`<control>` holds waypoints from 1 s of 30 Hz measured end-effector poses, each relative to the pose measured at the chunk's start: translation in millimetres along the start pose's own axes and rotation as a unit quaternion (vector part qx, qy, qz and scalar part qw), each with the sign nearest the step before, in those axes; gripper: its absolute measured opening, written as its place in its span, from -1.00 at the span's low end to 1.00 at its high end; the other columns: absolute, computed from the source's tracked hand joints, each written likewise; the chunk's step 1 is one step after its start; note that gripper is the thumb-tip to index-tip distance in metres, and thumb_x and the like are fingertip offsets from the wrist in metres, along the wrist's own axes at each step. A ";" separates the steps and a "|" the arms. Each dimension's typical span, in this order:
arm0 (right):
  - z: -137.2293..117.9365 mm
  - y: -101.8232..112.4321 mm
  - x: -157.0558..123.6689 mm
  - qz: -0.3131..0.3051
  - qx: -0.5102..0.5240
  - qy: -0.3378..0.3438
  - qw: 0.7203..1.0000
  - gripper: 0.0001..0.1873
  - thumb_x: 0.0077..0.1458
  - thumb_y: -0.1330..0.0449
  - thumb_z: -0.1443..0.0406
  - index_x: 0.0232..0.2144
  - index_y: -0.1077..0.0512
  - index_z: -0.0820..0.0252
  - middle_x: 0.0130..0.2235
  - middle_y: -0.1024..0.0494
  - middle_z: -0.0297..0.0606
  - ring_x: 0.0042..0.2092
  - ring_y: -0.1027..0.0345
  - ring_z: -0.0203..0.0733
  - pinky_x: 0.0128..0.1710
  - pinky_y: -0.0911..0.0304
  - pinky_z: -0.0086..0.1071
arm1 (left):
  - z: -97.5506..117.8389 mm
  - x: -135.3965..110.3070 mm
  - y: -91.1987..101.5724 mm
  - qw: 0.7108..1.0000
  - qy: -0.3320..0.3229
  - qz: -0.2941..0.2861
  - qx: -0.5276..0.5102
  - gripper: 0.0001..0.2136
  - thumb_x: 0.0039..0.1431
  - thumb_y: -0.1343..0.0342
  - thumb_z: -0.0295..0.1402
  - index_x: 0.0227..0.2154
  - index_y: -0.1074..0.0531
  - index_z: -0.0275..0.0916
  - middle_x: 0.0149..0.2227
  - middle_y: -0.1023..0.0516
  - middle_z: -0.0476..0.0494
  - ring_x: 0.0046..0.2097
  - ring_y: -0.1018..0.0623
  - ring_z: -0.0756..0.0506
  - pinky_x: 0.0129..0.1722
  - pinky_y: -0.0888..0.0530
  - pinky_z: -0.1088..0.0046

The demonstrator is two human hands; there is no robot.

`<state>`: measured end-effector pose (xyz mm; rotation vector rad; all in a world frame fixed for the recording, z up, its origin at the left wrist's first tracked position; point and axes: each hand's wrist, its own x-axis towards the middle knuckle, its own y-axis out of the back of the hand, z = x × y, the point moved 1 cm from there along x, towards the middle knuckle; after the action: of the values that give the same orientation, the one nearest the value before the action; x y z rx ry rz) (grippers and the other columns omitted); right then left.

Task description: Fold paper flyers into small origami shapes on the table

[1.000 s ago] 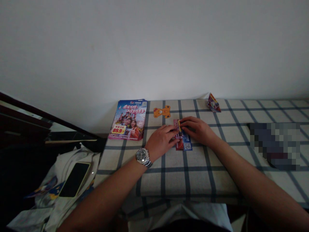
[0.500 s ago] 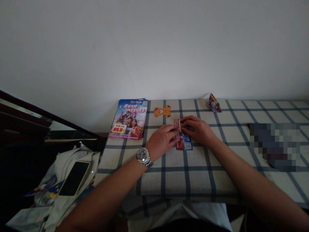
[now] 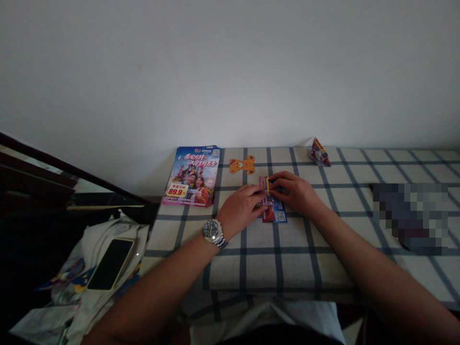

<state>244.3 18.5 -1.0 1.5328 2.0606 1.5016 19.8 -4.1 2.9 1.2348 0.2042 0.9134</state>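
Note:
A small folded flyer (image 3: 275, 214) in red and blue, with a QR code at its near end, lies on the checked tablecloth (image 3: 294, 258). My left hand (image 3: 240, 209), with a wristwatch, rests on the flyer's left side, fingers curled down onto the paper. My right hand (image 3: 295, 192) presses the flyer's far end, fingertips pinched at the fold by a yellow patch. Both hands meet over the paper.
A stack of colourful flyers (image 3: 192, 176) lies at the table's far left. An orange bear figure (image 3: 242, 165) sits behind my hands and a folded paper shape (image 3: 319, 152) by the wall. A phone (image 3: 110, 264) rests on cloth to the left. A blurred dark patch (image 3: 409, 215) lies right.
Almost nothing differs; my right fingertips have shifted slightly along the far end of the folded flyer, and both hands stay pressed on it.

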 end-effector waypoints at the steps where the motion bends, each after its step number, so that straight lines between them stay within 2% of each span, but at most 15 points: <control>1: -0.1 -0.1 0.2 -0.001 -0.001 -0.003 1.000 -0.95 0.27 -0.29 0.29 -0.25 -0.57 0.10 0.00 -0.61 -0.15 -0.04 -0.57 -0.01 -0.02 -0.51 -0.10 | -0.1 -0.1 0.0 1.000 0.000 0.000 0.000 -0.71 0.39 -0.19 -0.23 0.06 -0.55 -0.25 0.12 -0.56 -0.20 0.09 -0.55 -0.21 0.12 -0.56 0.14; 6: 0.4 -0.7 -0.1 -0.002 -0.006 -0.015 1.000 -0.94 0.26 -0.31 0.30 -0.22 -0.60 0.10 0.01 -0.61 -0.18 -0.04 -0.57 -0.04 0.00 -0.51 -0.13 | -2.3 -1.0 -1.4 1.000 -0.003 0.002 -0.004 -0.71 0.38 -0.19 -0.24 0.06 -0.54 -0.25 0.13 -0.56 -0.20 0.10 -0.54 -0.20 0.14 -0.55 0.14; 10: 2.1 -1.0 -2.1 -0.004 -0.023 0.000 1.000 -0.93 0.27 -0.30 0.29 -0.25 -0.62 0.10 0.01 -0.61 -0.16 -0.05 -0.58 -0.04 -0.05 -0.51 -0.17 | -3.9 -1.8 -3.1 1.000 -0.003 0.007 -0.011 -0.71 0.38 -0.20 -0.23 0.07 -0.53 -0.23 0.13 -0.55 -0.18 0.11 -0.54 -0.19 0.17 -0.53 0.14; 18: 5.4 -0.1 -4.7 -0.004 -0.008 0.010 1.000 -0.89 0.27 -0.30 0.27 -0.27 -0.65 0.11 0.03 -0.60 -0.15 -0.03 -0.57 -0.03 -0.01 -0.51 -0.13 | -2.0 -1.9 -2.3 1.000 0.000 0.009 -0.014 -0.70 0.38 -0.19 -0.24 0.08 -0.52 -0.24 0.13 -0.55 -0.17 0.09 -0.53 -0.19 0.15 -0.54 0.16; 30: 4.5 0.4 -3.5 0.001 -0.024 0.031 0.999 -0.78 0.38 -0.17 0.28 -0.09 -0.63 0.10 0.03 -0.65 -0.13 0.01 -0.58 -0.01 0.05 -0.52 -0.09 | -2.4 -1.9 -2.5 1.000 -0.003 -0.003 -0.010 -0.71 0.39 -0.17 -0.26 0.10 -0.52 -0.20 0.14 -0.52 -0.19 0.10 -0.52 -0.20 0.14 -0.54 0.13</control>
<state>249.0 18.5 -4.2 1.4891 2.0408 1.6065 18.4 -3.9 -0.8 1.2178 0.1943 0.9038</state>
